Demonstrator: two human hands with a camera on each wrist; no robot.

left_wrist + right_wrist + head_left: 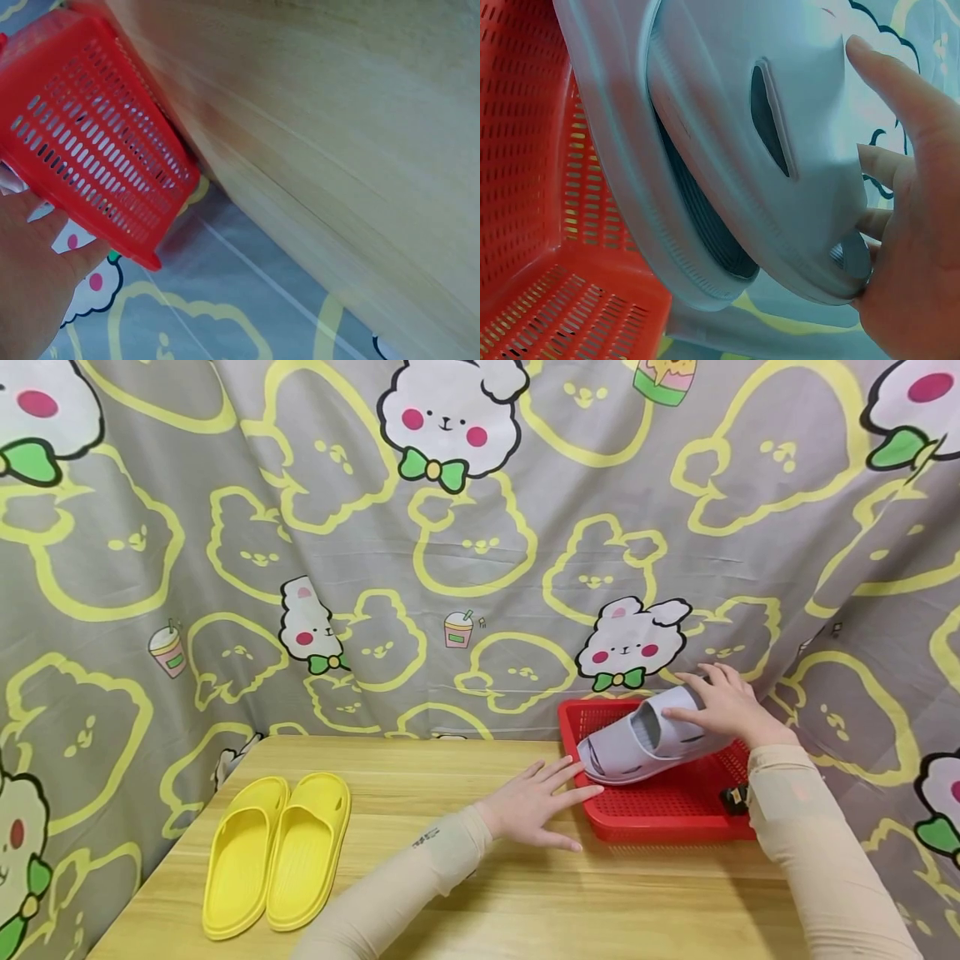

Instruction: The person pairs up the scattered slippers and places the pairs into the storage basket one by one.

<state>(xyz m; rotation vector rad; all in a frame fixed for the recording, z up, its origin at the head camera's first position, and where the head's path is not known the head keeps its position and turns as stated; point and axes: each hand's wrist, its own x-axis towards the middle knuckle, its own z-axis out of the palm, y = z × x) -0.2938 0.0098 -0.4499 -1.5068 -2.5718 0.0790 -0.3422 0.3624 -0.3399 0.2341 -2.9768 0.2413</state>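
Note:
In the head view, a pair of grey slippers (618, 750) lies tilted in the red basket (652, 828), one against the other. My right hand (723, 706) grips the slippers at their upper right end. The right wrist view shows the thumb on one side of the near slipper (810, 97) and the fingers behind its edge. My left hand (532, 806) is spread at the basket's left rim, fingertips at or over it; whether they press on it I cannot tell. In the left wrist view, part of that hand (34, 277) shows beside the basket wall (97, 150).
A pair of yellow slippers (307, 852) stands side by side on the left of the wooden table (435, 777). A small black item (735, 798) sits in the basket near the right sleeve. Behind the table hangs a grey patterned curtain (480, 685).

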